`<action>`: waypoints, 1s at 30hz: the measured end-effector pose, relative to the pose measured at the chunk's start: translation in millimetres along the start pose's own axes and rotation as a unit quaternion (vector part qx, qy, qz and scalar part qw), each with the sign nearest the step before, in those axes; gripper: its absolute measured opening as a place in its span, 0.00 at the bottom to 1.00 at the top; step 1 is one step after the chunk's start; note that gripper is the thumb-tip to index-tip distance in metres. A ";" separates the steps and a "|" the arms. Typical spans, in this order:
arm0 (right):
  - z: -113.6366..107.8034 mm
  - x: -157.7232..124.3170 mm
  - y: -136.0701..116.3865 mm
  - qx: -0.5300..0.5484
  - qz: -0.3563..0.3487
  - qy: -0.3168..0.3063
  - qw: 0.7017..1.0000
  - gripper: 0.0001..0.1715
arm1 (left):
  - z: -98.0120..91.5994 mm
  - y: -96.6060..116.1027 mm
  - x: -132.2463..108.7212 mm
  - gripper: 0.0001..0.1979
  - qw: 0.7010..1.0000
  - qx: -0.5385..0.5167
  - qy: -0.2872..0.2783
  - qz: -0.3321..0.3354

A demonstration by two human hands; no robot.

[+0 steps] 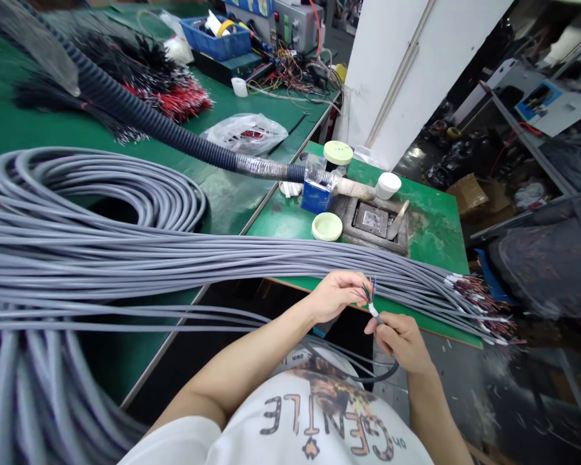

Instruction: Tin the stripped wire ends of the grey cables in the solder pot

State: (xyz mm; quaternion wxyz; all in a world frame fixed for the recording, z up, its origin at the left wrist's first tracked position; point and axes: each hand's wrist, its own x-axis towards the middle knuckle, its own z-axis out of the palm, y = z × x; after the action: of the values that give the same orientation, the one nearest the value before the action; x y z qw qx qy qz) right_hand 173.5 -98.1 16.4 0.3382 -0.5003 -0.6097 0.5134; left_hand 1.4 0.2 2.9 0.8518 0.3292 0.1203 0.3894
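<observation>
My right hand [401, 341] is closed around the end of one grey cable [385, 373], which loops down toward my lap. Thin coloured wires [369, 290] stick out of that cable's stripped end. My left hand [336, 294] pinches those wire tips between its fingers, just above my right hand. Right behind both hands, a thick bundle of grey cables [271, 265] lies across the green bench [430, 226], its stripped coloured ends [484, 307] fanning out at the right edge.
A corrugated black hose [140, 113] crosses the bench to a metal fixture [375, 223]. Round it stand a blue box [317, 194], green-lidded jars [337, 154] and a white cap [388, 185]. Black and red wire bundles [174, 97] and a blue bin [217, 39] sit farther back.
</observation>
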 end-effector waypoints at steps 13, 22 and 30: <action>1.9 4.5 -1.6 0.017 -0.003 0.000 1.000 0.16 | -5.7 2.0 -1.6 0.05 0.995 0.073 -0.030 0.062; -0.9 6.8 -7.4 -0.044 0.002 0.010 0.999 0.15 | 1.2 -9.5 0.1 0.05 0.998 -0.052 -0.019 0.024; 12.2 13.0 -35.8 -0.147 -0.011 0.162 0.976 0.32 | 7.7 -16.9 -0.4 0.04 0.999 -0.017 0.040 -0.003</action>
State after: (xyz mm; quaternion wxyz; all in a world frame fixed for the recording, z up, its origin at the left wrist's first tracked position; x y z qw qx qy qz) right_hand 149.2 -88.1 46.6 0.3613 -0.6143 -0.6209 0.3265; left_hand 14.6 -11.7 -2.4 0.8529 0.2984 0.1485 0.4019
